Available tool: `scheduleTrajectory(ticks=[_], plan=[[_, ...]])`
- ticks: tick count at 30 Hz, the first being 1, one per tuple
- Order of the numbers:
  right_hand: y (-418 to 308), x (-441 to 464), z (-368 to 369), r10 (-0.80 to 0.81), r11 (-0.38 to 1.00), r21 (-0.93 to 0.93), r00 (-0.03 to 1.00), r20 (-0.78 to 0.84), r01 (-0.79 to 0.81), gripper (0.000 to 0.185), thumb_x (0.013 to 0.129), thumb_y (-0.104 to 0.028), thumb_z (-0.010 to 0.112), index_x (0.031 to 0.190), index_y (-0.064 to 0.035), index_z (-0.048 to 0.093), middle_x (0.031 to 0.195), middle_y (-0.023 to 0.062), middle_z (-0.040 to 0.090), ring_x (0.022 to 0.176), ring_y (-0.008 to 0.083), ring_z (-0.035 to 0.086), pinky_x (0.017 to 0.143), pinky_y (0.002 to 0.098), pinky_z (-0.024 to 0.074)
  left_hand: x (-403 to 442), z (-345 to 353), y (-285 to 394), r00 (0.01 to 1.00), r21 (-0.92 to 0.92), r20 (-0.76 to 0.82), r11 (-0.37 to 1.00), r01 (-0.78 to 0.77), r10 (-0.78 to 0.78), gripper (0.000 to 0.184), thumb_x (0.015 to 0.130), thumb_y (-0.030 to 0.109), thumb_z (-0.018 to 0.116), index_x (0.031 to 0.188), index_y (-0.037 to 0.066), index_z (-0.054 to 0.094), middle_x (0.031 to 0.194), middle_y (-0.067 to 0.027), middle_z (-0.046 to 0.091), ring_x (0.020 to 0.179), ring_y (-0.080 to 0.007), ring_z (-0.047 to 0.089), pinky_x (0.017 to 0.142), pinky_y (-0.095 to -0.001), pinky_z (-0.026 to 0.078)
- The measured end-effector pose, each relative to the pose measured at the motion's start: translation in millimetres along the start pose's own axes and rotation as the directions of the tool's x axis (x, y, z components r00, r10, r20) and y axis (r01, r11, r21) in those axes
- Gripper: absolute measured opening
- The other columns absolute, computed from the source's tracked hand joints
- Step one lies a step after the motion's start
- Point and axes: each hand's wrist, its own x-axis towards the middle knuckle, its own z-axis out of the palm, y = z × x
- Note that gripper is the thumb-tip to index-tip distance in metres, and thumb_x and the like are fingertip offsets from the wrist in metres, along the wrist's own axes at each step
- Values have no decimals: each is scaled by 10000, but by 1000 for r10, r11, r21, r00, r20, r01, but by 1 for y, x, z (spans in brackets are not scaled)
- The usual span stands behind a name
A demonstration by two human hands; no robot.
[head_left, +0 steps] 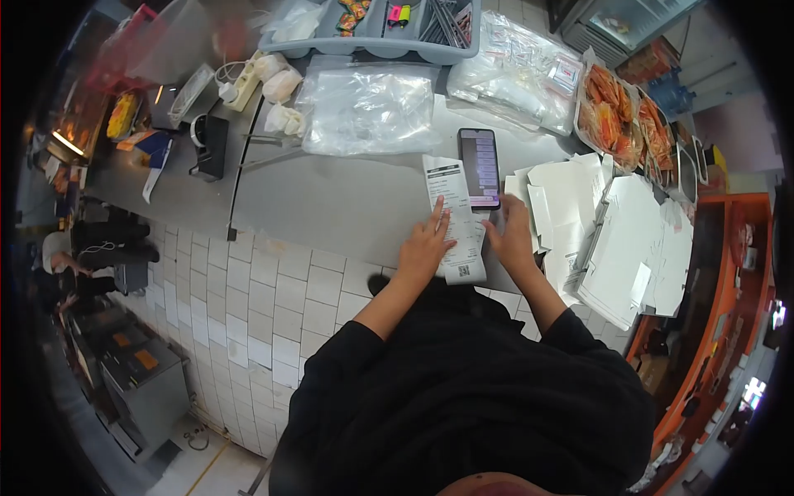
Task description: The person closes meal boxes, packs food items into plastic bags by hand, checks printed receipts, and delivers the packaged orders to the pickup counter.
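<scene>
A long printed receipt (447,183) with a square code at its lower end lies at the front edge of the metal table. My left hand (423,250) rests on it, fingers stretched out and apart. Just right of the receipt's upper part lies a smartphone (480,165), its screen lit with rows of text bubbles. At the phone's lower right corner is my right hand (514,241), thumb and fingers apart, with nothing visible between them. Whether its fingertips touch the phone I cannot tell.
Flattened white cardboard boxes (637,248) are stacked at the right. Clear plastic bags (368,107) lie behind the receipt, below a grey divided tray (372,51). Packaged orange food (612,107) sits back right. A black tape dispenser (209,145) stands left. Another person (62,252) is far left.
</scene>
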Motion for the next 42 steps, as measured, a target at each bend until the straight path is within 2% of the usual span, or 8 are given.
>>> scheduleTrajectory(ticks=[1, 7, 11, 18, 29, 32, 36, 42], plan=[[-2, 6, 8, -12, 1000, 5, 1000, 19, 12, 761, 733, -82, 735, 1359, 24, 315, 1350, 229, 390, 1233, 411, 376, 1017, 446, 347, 0, 3, -3, 1000, -4, 21, 1000, -17, 17, 645, 772, 397, 681, 1327, 116, 508, 1511, -57, 296, 821, -180, 554, 616, -294, 551], [-21, 19, 41, 188, 980, -54, 979, -77, -193, 980, 704, -168, 784, 1455, 7, 179, 1380, 235, 379, 1237, 394, 384, 1052, 438, 322, -3, 1, -21, 991, -80, 74, 991, -108, 113, 710, 764, 424, 682, 1335, 55, 479, 1519, -99, 273, 802, -196, 563, 601, -290, 557], [-24, 24, 37, 265, 960, -87, 963, -41, -268, 970, 712, -163, 767, 1457, 12, 171, 1380, 246, 379, 1241, 396, 383, 1057, 434, 318, 5, -5, -30, 973, -151, 172, 980, -127, 153, 746, 733, 419, 714, 1335, 48, 474, 1533, -139, 218, 835, -225, 600, 608, -314, 570], [-17, 14, 42, 93, 992, -84, 994, -57, -97, 949, 683, -121, 768, 1428, 42, 203, 1395, 236, 363, 1262, 401, 365, 1051, 437, 331, 10, -13, -41, 954, -198, 246, 972, -127, 174, 759, 716, 374, 748, 1339, 52, 458, 1558, -119, 140, 829, -264, 630, 635, -351, 575], [-12, 39, 15, 325, 945, 37, 945, -34, -324, 1018, 651, -264, 834, 1408, 58, 234, 1208, 239, 556, 1154, 351, 499, 1006, 397, 380, 17, -18, -29, 930, -111, 344, 989, -100, 133, 823, 699, 396, 760, 1409, 198, 394, 1564, -29, 156, 811, -310, 657, 652, -407, 570], [-22, 41, 5, 317, 937, 149, 948, 16, -316, 1026, 660, -293, 841, 1395, 83, 231, 1154, 236, 601, 1104, 324, 563, 1011, 381, 373, 19, -17, -21, 941, -121, 328, 992, -48, 86, 843, 697, 421, 754, 1423, 217, 376, 1560, -35, 172, 818, -333, 658, 638, -403, 571], [-27, 15, 32, 305, 949, -83, 952, 14, -303, 1028, 653, -260, 824, 1417, 69, 220, 1419, 265, 342, 1278, 410, 369, 1045, 441, 337, 17, -6, -20, 969, -71, 247, 997, 27, -9, 833, 708, 443, 738, 1422, 211, 377, 1560, -40, 177, 843, -347, 655, 642, -400, 571], [-91, 3, 56, -93, 986, -146, 989, -118, 76, 842, 774, -196, 733, 1436, 9, 255, 1459, 249, 286, 1358, 428, 253, 1118, 465, 229, -12, -24, -67, 979, -659, -152, 752, 2, -136, 628, 870, 500, 583, 1380, 164, 435, 1489, -96, 335, 1043, -310, 611, 802, -397, 538]])
